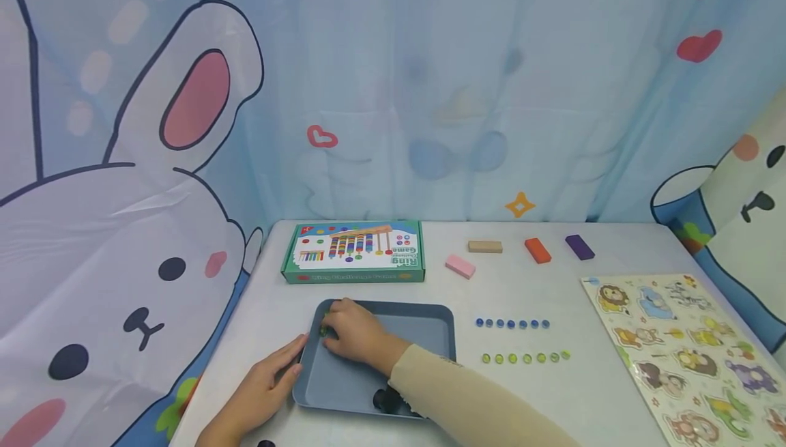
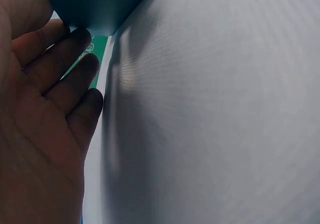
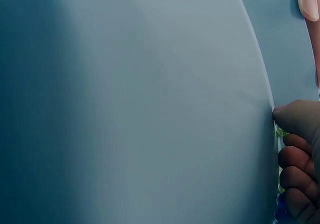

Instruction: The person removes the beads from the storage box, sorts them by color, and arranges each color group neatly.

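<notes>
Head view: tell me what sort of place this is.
Probably a children's play area: a cartoon-print curtain hangs behind a white table holding a boxed ring game and an animal-picture board.

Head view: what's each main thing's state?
Blue-grey rectangular tray: lying flat
Left hand: fingers extended, touching tray
Right hand: fingers curled over tray, grip unclear
Green cardboard box: closed
Blue glassy bead row: spaced out
Green glassy bead row: spaced out
Rectangular coloured blocks: lying apart
Cream animal-picture board: lying flat
</notes>
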